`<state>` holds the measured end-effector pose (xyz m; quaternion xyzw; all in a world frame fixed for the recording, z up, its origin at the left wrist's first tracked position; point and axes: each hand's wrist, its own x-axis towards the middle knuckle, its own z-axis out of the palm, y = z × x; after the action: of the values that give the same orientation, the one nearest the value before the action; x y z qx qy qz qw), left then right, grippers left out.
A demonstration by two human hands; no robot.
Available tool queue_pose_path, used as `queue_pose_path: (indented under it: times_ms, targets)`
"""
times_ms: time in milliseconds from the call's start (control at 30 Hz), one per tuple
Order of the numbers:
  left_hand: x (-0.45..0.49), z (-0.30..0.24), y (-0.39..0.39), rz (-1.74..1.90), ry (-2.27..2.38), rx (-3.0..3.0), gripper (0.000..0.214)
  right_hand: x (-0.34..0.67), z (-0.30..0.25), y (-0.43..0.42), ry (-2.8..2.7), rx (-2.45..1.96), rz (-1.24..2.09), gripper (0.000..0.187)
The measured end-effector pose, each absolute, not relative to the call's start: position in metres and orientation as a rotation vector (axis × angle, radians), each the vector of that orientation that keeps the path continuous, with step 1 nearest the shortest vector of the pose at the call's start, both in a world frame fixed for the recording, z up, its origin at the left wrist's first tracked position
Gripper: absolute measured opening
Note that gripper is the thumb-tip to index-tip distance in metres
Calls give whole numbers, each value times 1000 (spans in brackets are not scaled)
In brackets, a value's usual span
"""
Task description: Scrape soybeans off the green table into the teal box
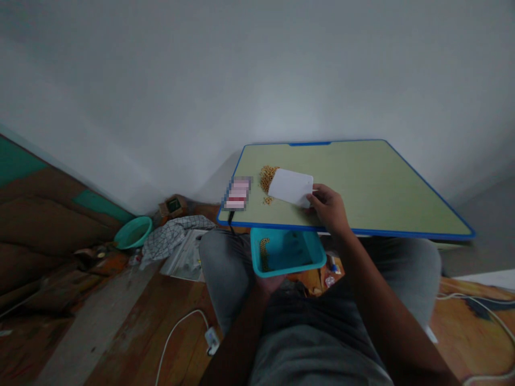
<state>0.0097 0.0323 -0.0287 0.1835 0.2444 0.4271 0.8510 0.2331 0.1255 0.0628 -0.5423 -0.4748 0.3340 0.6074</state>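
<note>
Your right hand (pixel 325 203) pinches the white card (pixel 290 187) by its right edge, at the beans (pixel 266 176) on the tabletop (pixel 386 193); likely light and stiff, it suits that edge hold. Your left hand (pixel 270 282) is beneath the turquoise tub (pixel 293 270); its grip you cannot tell.

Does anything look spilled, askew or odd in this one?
Yes: a few bean-like pieces lie apart from the main pile, nearer the front edge of the table, as if strayed. Left of the table, a checked cloth lies bunched up rather than folded. A pixelated patch on the table hides what is there.
</note>
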Motion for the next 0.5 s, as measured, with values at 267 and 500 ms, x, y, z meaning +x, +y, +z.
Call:
queue_pose_path:
  times_ms: [267,500]
  targets:
    - [9,-30,35,916,475,364,67,231,67,124,-1104,-1241,804,48]
    - [9,-29,32,913,495,392,66,232,65,124,-1129,-1261,776,48]
